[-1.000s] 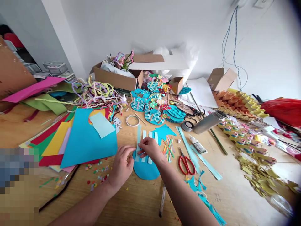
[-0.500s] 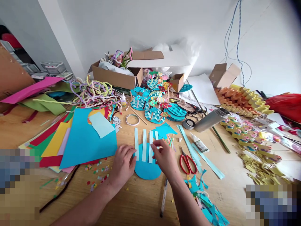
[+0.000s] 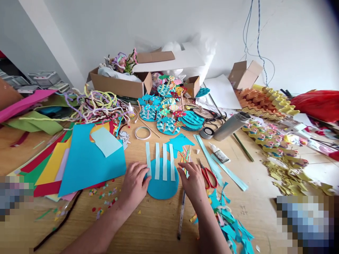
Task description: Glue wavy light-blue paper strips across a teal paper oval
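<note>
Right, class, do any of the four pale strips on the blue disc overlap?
No, the pale strips lie side by side on the blue disc, with gaps between each.

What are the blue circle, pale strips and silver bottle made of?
Blue circle: maybe paper or felt, matte; no glare shows.
Pale strips: likely matte paper, flat with straight edges.
Silver bottle: probably metal, satin; it's grey with a soft shine.
</note>
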A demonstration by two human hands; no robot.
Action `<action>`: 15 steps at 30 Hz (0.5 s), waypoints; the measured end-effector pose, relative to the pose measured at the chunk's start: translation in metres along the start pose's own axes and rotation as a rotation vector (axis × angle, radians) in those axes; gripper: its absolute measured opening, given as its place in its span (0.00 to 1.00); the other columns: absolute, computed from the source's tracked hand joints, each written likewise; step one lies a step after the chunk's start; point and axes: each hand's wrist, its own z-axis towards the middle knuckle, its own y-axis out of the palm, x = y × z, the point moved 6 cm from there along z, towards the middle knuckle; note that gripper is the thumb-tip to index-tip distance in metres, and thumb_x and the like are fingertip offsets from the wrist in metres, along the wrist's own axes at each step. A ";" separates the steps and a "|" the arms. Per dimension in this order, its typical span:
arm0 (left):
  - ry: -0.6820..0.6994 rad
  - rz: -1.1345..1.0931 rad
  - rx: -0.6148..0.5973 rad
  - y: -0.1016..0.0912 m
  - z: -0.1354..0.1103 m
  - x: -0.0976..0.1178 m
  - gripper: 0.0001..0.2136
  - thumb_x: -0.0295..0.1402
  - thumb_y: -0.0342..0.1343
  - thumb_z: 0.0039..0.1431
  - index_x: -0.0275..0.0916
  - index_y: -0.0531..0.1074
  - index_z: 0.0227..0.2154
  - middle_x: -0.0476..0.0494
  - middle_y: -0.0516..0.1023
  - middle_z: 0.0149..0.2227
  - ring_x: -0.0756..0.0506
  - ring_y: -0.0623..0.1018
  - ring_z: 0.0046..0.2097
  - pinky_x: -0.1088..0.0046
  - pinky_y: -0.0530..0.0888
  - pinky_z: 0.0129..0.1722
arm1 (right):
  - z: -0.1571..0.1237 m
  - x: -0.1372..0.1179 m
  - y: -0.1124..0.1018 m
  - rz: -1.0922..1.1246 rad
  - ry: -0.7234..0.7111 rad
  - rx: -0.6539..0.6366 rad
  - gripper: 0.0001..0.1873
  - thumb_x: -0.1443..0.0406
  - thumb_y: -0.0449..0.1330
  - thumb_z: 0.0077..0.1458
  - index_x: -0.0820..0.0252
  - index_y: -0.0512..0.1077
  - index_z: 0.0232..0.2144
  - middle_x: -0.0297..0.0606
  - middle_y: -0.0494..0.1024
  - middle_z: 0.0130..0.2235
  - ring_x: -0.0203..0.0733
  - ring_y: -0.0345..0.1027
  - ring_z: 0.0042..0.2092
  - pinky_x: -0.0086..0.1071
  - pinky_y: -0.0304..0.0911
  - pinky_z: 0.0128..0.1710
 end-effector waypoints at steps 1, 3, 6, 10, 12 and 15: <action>0.000 -0.002 0.000 0.000 0.000 0.000 0.08 0.29 0.53 0.60 0.41 0.72 0.42 0.43 0.77 0.45 0.38 0.70 0.51 0.53 0.70 0.50 | -0.001 0.000 0.001 -0.024 -0.018 -0.006 0.12 0.60 0.53 0.59 0.56 0.75 0.37 0.42 0.75 0.37 0.49 0.65 0.42 0.42 0.62 0.41; -0.002 -0.007 -0.001 0.001 0.000 0.000 0.08 0.29 0.53 0.60 0.41 0.73 0.41 0.43 0.76 0.46 0.38 0.70 0.51 0.53 0.70 0.50 | -0.003 -0.002 0.004 -0.059 -0.052 -0.026 0.12 0.61 0.53 0.59 0.56 0.75 0.39 0.43 0.74 0.38 0.50 0.64 0.42 0.43 0.62 0.41; -0.011 -0.020 -0.003 0.001 0.000 -0.001 0.09 0.29 0.52 0.60 0.41 0.73 0.42 0.42 0.76 0.46 0.38 0.70 0.51 0.54 0.71 0.50 | -0.005 -0.009 0.008 -0.081 -0.129 -0.054 0.12 0.62 0.54 0.60 0.54 0.75 0.42 0.43 0.73 0.40 0.51 0.63 0.44 0.44 0.63 0.42; -0.020 -0.038 -0.004 0.002 0.000 -0.002 0.10 0.28 0.51 0.60 0.42 0.73 0.42 0.42 0.76 0.47 0.39 0.70 0.52 0.53 0.71 0.50 | -0.008 -0.018 0.013 -0.114 -0.226 -0.094 0.13 0.64 0.55 0.59 0.51 0.75 0.45 0.43 0.72 0.42 0.51 0.63 0.45 0.46 0.64 0.44; -0.018 -0.045 -0.003 0.004 0.000 -0.003 0.10 0.27 0.50 0.60 0.41 0.72 0.42 0.42 0.76 0.47 0.39 0.70 0.52 0.53 0.71 0.51 | -0.009 -0.019 0.015 -0.128 -0.245 -0.110 0.14 0.65 0.54 0.59 0.50 0.75 0.45 0.43 0.72 0.43 0.51 0.63 0.45 0.47 0.64 0.44; -0.020 -0.052 -0.009 0.005 0.000 -0.003 0.12 0.25 0.50 0.59 0.41 0.72 0.43 0.43 0.76 0.48 0.39 0.69 0.53 0.53 0.70 0.52 | -0.008 -0.019 0.015 -0.128 -0.249 -0.109 0.14 0.66 0.54 0.60 0.49 0.75 0.45 0.43 0.72 0.43 0.51 0.63 0.45 0.48 0.64 0.44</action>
